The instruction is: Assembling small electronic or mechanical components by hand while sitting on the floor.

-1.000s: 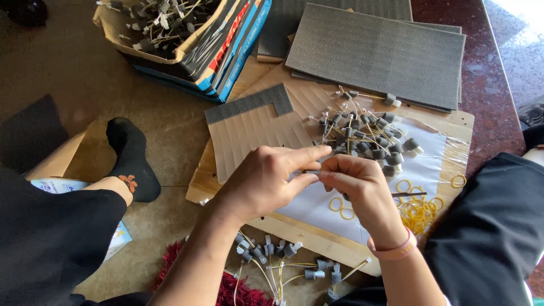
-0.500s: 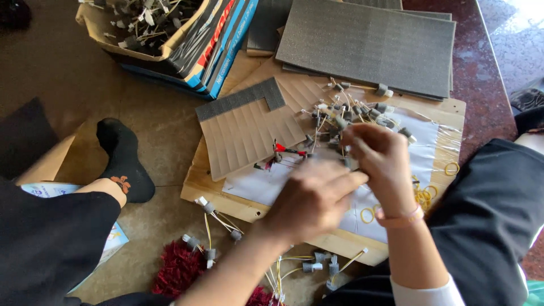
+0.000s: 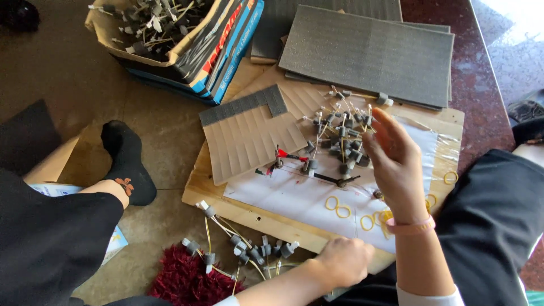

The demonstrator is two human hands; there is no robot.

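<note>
My right hand hovers with fingers spread beside a pile of small grey wired parts on a white sheet over a wooden board. It holds nothing. My left hand is curled low at the board's near edge, next to a bundle of grey wired parts on the floor; what it grips is hidden. A wired piece with a red tip lies on the sheet beside a ribbed foam piece.
Yellow rubber bands lie on the sheet. Dark foam sheets are stacked at the back. A cardboard box of more parts stands far left. My socked foot and a red fuzzy mat are near.
My hands have parted: the left dropped down to the bundle on the floor at the board's near edge, the right opened by the pile. The camera has shifted.
</note>
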